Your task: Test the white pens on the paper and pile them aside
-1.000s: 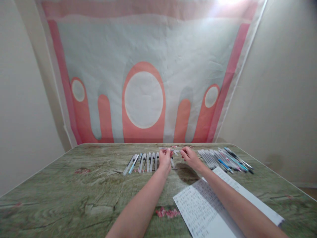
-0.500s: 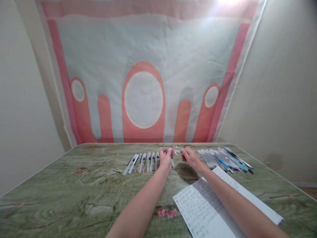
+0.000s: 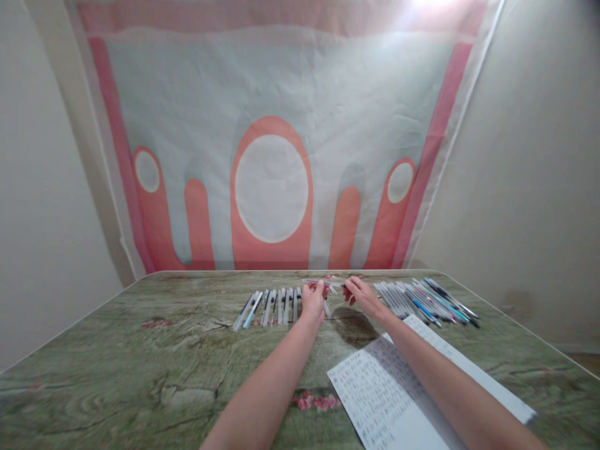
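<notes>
- Left hand point(image 3: 313, 302): thumb and fingers pinched on one clear pen point(image 3: 309, 280), held crosswise above the surface point(image 3: 140, 387).
- Right hand point(image 3: 359, 294): fingers curled, tips at the pen's dark right end; I cannot tell whether they grip it.
- Nearest: one pink flower patch point(image 3: 317, 400); handwritten paper point(image 3: 360, 381) partly under the right forearm, sheet count unclear.
- Beyond: two groups of pens, left row point(image 3: 280, 306) and right row point(image 3: 398, 301), each too crowded to count exactly.
- Farthest: one wall hanging point(image 3: 272, 75), three white ovals.

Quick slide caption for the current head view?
Left hand holds a slim clear pen, right hand by its dark end, more pens lying to both sides.
</notes>
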Action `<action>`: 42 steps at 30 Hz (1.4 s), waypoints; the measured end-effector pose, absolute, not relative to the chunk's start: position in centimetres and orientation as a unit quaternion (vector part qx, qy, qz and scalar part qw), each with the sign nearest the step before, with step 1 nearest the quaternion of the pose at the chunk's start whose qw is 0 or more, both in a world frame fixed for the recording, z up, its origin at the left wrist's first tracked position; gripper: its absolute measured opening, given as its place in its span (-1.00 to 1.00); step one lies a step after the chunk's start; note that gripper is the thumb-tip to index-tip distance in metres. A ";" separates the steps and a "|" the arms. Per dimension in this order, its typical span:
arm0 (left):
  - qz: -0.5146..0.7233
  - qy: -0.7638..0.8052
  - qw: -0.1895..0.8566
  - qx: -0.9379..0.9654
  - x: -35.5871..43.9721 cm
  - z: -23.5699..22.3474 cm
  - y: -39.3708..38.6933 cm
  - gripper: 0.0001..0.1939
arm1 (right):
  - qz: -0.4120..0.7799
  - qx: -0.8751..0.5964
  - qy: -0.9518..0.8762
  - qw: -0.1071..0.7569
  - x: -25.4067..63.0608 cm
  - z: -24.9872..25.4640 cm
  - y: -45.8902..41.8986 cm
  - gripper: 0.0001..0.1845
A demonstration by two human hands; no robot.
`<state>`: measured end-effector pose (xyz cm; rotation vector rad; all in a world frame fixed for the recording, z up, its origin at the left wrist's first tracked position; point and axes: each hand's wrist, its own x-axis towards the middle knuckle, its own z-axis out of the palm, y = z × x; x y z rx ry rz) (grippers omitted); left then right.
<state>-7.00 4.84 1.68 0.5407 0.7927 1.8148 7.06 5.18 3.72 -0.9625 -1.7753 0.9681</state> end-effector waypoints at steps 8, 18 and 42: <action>0.754 0.336 0.510 0.241 -7.0 1.7 4.9 -0.76 | 0.325 -0.403 -0.742 0.425 7.0 3.1 5.4 -0.57; 0.752 0.336 0.507 0.254 -7.0 2.1 4.5 -0.76 | 0.363 -0.387 -0.735 0.422 7.1 3.3 5.2 -0.63; 0.744 0.263 0.565 0.240 -6.7 2.7 4.0 -0.72 | 0.661 -0.336 -0.533 0.408 6.7 4.0 5.1 -0.65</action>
